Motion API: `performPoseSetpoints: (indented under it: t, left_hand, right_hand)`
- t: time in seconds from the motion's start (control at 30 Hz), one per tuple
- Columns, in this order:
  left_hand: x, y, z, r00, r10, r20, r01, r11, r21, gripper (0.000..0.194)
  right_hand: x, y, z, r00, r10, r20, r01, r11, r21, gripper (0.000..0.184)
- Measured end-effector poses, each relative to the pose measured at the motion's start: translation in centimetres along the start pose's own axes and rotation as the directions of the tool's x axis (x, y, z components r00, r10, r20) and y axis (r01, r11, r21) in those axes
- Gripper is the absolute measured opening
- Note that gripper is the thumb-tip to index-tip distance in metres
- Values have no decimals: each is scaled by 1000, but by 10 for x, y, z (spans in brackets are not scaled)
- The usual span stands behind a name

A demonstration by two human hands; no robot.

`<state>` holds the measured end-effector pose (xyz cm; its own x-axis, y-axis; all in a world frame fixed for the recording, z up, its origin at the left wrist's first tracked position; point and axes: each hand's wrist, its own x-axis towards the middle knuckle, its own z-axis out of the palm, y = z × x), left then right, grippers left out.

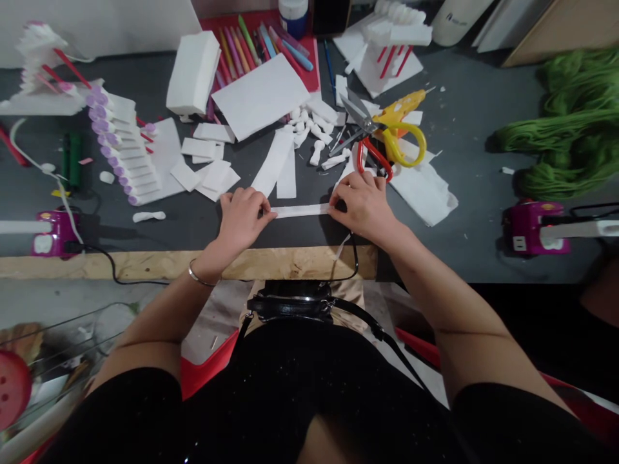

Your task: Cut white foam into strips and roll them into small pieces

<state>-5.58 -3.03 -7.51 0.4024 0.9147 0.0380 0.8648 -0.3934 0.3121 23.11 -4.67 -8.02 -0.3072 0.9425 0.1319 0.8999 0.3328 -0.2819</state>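
Observation:
My left hand [242,219] and my right hand [362,206] hold the two ends of a narrow white foam strip [300,211], which lies flat on the dark grey tabletop [193,232]. Two wider white strips [273,161] lie just beyond it. Close beyond my right hand are steel scissors with red handles [365,132], resting against a yellow hot glue gun [401,109]. A crumpled white sheet [423,190] lies to the right of that hand.
Foam pieces [312,122], cut rectangles [207,171], and a red board of coloured markers [261,48] crowd the far side. Purple-tipped white foam assemblies [126,151] stand at left. Green yarn [575,129] lies at right. Pink power units [55,233] [532,227] sit at both sides. A plywood edge [188,264] runs along the front.

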Motion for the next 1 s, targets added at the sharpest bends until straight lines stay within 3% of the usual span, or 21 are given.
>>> performPoseSetpoints:
  t: [0.17, 0.3, 0.4, 0.53, 0.77, 1.0]
  left_hand:
    - [-7, 5, -2, 981, 191, -20, -189, 979, 75, 27]
    - [-12, 9, -7, 969, 247, 31, -249, 955, 162, 30]
    - [-12, 8, -9, 967, 251, 49, -256, 957, 140, 28]
    - [-6, 3, -6, 970, 241, 17, -241, 963, 117, 31]
    - [-7, 10, -7, 950, 309, 36, -307, 912, 271, 35]
    - [-5, 14, -12, 965, 258, 57, -263, 953, 149, 35]
  right_hand:
    - [-3, -5, -3, 993, -119, -21, 117, 991, -57, 18]
    - [-6, -8, -10, 968, -252, -3, 248, 955, -161, 28]
    - [-5, -9, -13, 948, -316, 19, 314, 928, -203, 30]
    - [0, -9, -13, 946, -322, 31, 321, 921, -223, 32]
    - [1, -11, -12, 934, -355, 47, 355, 897, -263, 40]
    - [4, -10, -9, 946, -317, 68, 324, 929, -179, 34]
